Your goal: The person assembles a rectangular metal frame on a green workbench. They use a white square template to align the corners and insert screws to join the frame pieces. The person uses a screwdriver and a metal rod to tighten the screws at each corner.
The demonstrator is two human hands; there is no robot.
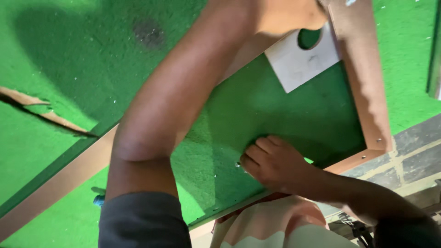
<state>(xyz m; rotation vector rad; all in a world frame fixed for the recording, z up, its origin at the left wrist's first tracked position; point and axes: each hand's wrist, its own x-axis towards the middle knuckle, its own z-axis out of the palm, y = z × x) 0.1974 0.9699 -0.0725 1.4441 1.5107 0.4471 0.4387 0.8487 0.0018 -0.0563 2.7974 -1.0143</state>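
Note:
A wooden frame with a green turf panel lies tilted across the view. A white corner plate with a round hole sits in its upper corner. My left arm reaches up across the panel. My left hand rests at the frame's top by that hole, and the picture's edge cuts off its fingers. My right hand presses on the turf near the panel's lower edge with its fingers curled into a fist. A small shiny bit shows beside its knuckles; I cannot tell what it is.
Green turf covers the ground around the frame, with a torn brown strip at the left and a dark spot above. A grey tiled floor lies at the right. Peach and white cloth is at the bottom.

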